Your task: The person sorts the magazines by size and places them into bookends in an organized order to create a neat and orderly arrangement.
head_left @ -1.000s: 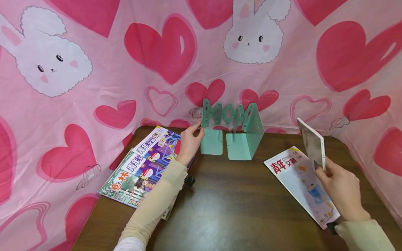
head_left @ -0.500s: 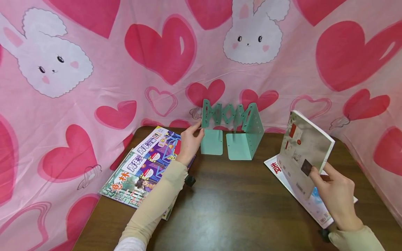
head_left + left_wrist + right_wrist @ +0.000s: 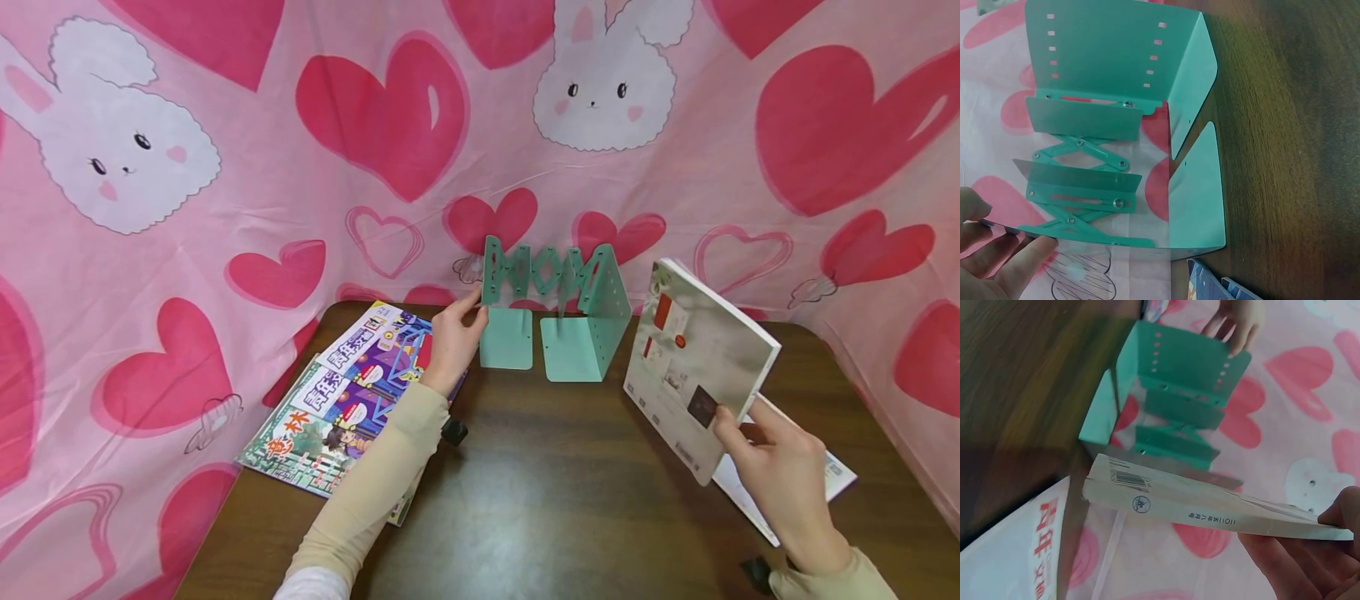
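A green metal expandable bookend (image 3: 572, 354) stands at the back of the table, its folding lattice spread between two end plates. My left hand (image 3: 453, 340) pinches the upper edge of its left plate; thumb and fingers lie on opposite sides of that edge in the left wrist view. To the right, my right hand (image 3: 783, 477) grips a magazine (image 3: 686, 358) by its near edge, thumb on the grey-beige cover. That magazine is held up on edge, right of the bookend. Behind and below it another magazine (image 3: 838, 475) lies flat, mostly hidden in the head view.
Several overlapping magazines (image 3: 341, 400) lie on the left side of the brown wooden table (image 3: 555, 492). A pink heart-and-rabbit cloth (image 3: 382, 125) hangs close behind the bookend and along the sides. Small black pieces (image 3: 453, 431) sit near both wrists.
My right hand has moved left and turned the magazine, so its broad cover now faces the head camera. It now hides much of the flat magazine. My left hand stays on the bookend.
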Tool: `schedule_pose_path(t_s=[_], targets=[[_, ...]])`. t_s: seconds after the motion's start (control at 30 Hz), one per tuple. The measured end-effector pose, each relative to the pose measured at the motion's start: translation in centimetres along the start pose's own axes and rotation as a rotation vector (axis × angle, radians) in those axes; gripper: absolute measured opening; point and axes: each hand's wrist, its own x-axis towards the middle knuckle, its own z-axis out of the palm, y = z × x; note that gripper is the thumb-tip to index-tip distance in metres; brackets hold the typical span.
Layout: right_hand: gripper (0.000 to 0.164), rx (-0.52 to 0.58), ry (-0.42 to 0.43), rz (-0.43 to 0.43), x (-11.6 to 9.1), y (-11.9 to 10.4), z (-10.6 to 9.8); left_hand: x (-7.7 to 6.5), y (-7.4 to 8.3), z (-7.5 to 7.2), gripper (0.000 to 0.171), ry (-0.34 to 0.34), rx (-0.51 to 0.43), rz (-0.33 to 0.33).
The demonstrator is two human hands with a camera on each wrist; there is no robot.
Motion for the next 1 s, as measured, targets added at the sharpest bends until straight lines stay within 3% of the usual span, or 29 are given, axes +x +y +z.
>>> schedule_pose_path(t_s=[0.4, 0.8, 1.0], targets=[[0.019, 0.080, 0.031, -0.117, 0.0, -1.6, 1.0, 0.0, 0.0, 0.0, 0.045, -0.010, -0.014, -0.004], [0.029, 0.099, -0.037, -0.073, 0.7, -3.6, 1.9, 0.1, -0.1, 0.1, 0.044, 0.001, 0.009, 0.011], [0.027, 0.101, -0.045, -0.060, 1.4, -3.9, 2.8, 0.1, -0.1, 0.0, 0.043, -0.010, 0.015, 0.002]])
